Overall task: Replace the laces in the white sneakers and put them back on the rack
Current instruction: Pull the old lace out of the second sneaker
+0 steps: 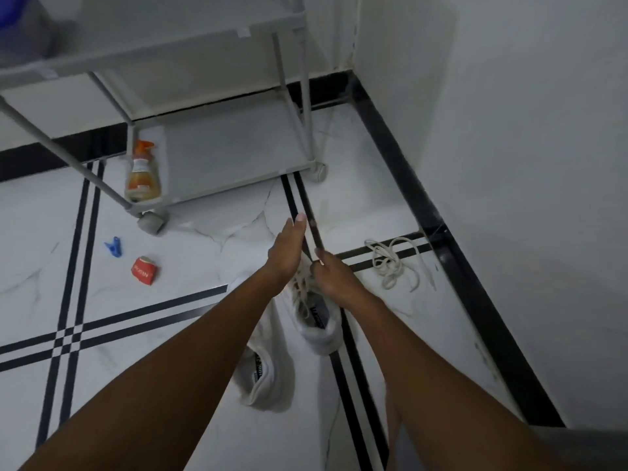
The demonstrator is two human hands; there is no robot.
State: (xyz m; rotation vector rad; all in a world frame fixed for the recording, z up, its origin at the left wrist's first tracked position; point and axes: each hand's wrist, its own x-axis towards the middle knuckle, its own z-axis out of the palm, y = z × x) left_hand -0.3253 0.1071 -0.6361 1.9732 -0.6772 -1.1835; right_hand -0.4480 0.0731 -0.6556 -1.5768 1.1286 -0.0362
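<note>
A: Where are the 2 sneakers?

B: Both lie on the tiled floor [170, 334], below the rack's [217, 144] bottom shelf edge. The right sneaker [317, 321] sits against the double black floor stripe, heel toward the camera. The left sneaker [266, 372] lies just beside it, partly under the left forearm.

A: And the hands?

B: The right hand [331, 271] pinches something thin above the right sneaker's lace area, probably a lace end, though the strand blends into the black stripe and I cannot trace it. The left hand [289, 248] is stretched flat, fingers straight and together, holding nothing that I can see.

A: How will the things handle?

B: I judge the sneakers light and soft-sided, with a firmer sole. Take each by the heel collar or under the sole, not by the tongue. A lace is limp and slips easily, so pinch it at the stiff tip for threading.

A: The loose lace?

B: A pale lace [396, 265] lies tangled on the floor, right of the hands, near the black border along the wall. It needs untangling before use.

A: Anything else about?

B: A spray bottle [142, 175] stands at the bottom shelf's left corner. A blue peg [114, 247] and a small red packet [144, 270] lie on the floor, well apart from the sneakers.
</note>
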